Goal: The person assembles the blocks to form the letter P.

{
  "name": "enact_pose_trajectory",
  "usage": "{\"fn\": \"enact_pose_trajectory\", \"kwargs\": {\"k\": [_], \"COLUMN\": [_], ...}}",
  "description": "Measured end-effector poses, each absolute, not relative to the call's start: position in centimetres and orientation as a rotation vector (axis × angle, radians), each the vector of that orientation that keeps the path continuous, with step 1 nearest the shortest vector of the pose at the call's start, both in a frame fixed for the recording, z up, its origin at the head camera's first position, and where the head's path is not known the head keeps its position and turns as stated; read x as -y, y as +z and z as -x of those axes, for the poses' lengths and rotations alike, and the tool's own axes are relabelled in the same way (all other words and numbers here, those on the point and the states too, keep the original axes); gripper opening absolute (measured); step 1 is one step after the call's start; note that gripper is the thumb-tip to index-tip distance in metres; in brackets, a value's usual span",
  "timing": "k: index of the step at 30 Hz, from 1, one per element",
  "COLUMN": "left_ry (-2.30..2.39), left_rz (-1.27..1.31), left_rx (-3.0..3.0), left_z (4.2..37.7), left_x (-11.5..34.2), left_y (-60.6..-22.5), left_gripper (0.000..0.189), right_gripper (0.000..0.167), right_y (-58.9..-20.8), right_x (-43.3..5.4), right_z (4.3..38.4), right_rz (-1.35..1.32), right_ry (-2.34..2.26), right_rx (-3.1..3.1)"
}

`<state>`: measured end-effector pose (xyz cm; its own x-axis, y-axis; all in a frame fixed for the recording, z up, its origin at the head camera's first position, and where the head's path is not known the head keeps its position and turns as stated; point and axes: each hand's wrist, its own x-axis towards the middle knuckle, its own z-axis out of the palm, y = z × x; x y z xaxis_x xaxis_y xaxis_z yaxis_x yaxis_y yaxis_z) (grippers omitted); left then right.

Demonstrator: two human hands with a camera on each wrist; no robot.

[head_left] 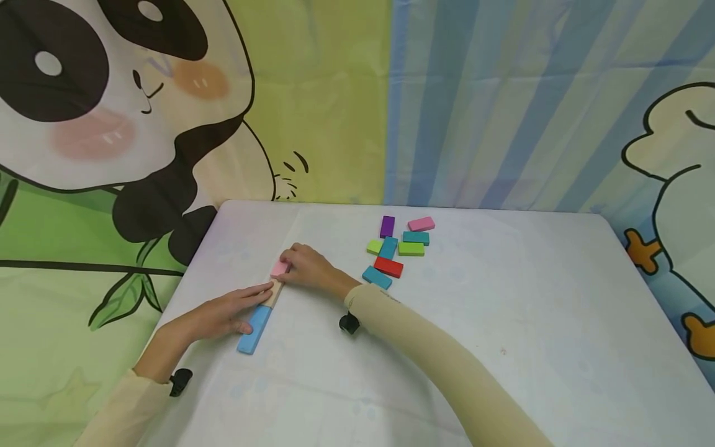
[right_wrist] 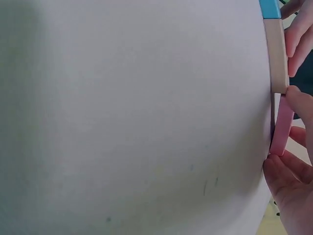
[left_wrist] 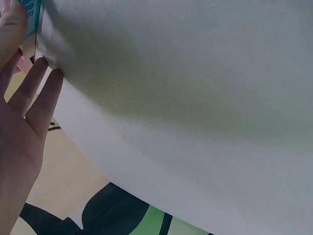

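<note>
A light blue block (head_left: 254, 332), a plain wooden block (head_left: 272, 294) and a pink block (head_left: 278, 269) form a slanting row on the left of the white table. My right hand (head_left: 314, 268) pinches the pink block at the row's far end. In the right wrist view, that pink block (right_wrist: 282, 127) sits slightly askew beside the end of the wooden block (right_wrist: 277, 56). My left hand (head_left: 220, 315) lies along the row with fingers extended, its fingertips at the wooden block and its thumb at the blue one. Printed marks show on the blue block (left_wrist: 31, 18) in the left wrist view.
Right of the row, several loose blocks lie in a cluster, among them a purple block (head_left: 387, 226), a red block (head_left: 388, 267), a teal block (head_left: 377, 277) and a green block (head_left: 411, 249). The table (head_left: 530, 323) meets a printed cloth backdrop (head_left: 335, 112) behind it.
</note>
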<state>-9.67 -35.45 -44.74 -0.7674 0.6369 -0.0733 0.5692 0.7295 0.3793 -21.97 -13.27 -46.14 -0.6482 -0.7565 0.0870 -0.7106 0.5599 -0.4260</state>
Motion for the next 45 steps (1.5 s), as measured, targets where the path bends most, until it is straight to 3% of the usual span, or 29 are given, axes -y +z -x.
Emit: {"fn": "enact_pose_trajectory", "kwargs": {"k": [12, 18, 25, 30, 36, 45], "left_ry": [0.496, 0.475, 0.461, 0.454, 0.424, 0.422], "left_rz": [-0.901, -0.903, -0.847, -0.844, -0.839, -0.887], "left_rx": [-2.71, -2.723, -2.71, -2.716, -2.735, -2.745], "left_z": [10.0, 9.9, 9.7, 9.7, 9.4, 9.2], "left_x": [35.0, 34.9, 34.9, 34.7, 35.0, 35.3], "left_y": [-44.6, -44.8, -44.6, -44.7, -44.6, -44.3], "left_gripper": [0.081, 0.08, 0.08, 0.08, 0.08, 0.077], "right_gripper": [0.033, 0.031, 0.047, 0.054, 0.056, 0.041], "right_y": [-46.0, -46.1, -43.7, -41.2, -42.3, -44.6], "right_x": [12.6, 12.6, 11.5, 5.3, -3.1, -5.4], "right_z": [22.5, 21.7, 19.8, 24.0, 30.4, 32.1], "right_rz": [1.375, 1.303, 1.264, 1.252, 0.894, 0.829], "right_ry": [-0.507, -0.447, -0.178, -0.264, -0.361, -0.402], "right_rx": [-2.654, -2.686, -2.727, -2.797, -2.828, -2.728]}}
